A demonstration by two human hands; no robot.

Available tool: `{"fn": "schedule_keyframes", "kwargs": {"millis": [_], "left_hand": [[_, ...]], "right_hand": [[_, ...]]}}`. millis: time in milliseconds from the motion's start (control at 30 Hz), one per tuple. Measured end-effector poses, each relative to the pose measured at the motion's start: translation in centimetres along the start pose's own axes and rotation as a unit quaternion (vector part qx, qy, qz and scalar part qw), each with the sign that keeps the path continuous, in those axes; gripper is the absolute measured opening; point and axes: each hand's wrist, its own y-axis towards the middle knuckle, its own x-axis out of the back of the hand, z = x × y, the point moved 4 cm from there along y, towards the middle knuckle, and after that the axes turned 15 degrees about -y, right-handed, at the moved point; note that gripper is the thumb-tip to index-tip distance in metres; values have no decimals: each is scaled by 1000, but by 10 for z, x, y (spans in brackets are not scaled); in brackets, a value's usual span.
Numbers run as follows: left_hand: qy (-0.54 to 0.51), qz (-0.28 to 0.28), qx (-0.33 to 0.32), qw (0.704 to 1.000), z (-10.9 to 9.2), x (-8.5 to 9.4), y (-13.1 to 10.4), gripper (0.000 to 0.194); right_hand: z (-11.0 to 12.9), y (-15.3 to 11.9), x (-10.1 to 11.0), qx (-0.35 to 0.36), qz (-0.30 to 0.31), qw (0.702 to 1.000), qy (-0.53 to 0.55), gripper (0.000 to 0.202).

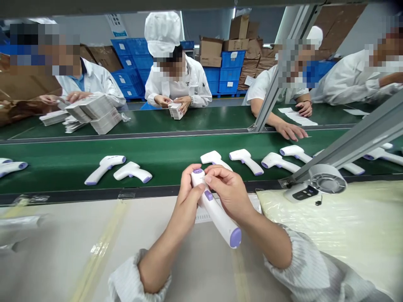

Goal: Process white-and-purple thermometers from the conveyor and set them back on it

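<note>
Our left hand (185, 199) closes around the white device (217, 216); our right hand (231, 191) bunches its fingertips at the head, any grip unclear. The casing looks assembled, this handwork unfinished.

The single head view looks forward and down, close over the hands (188, 195), facing across the green conveyor (176, 154).

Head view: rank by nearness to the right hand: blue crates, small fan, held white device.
From the right hand:
1. Held white device: right at its fingertips, in the middle.
2. Small fan: off to the right, on the near side.
3. Blue crates: straight ahead, in the far background.
</note>
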Motion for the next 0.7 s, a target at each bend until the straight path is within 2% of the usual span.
{"fn": "schedule_keyframes", "kwargs": {"millis": [367, 533, 633, 700], "left_hand": [[30, 8, -22, 999, 3, 3, -1, 43], [18, 8, -34, 999, 3, 7, 1, 39], [-33, 48, -21, 998, 0, 4, 1, 41], [-77, 90, -47, 992, -4, 3, 6, 44]], "right_hand": [[2, -1, 1, -1, -9, 1000, -7, 14], [-6, 4, -3, -47, 8, 997, 66, 22], [-10, 7, -3, -92, 3, 985, 144, 33], [-9, 6, 1, -130, -16, 977, 166, 39]]}}
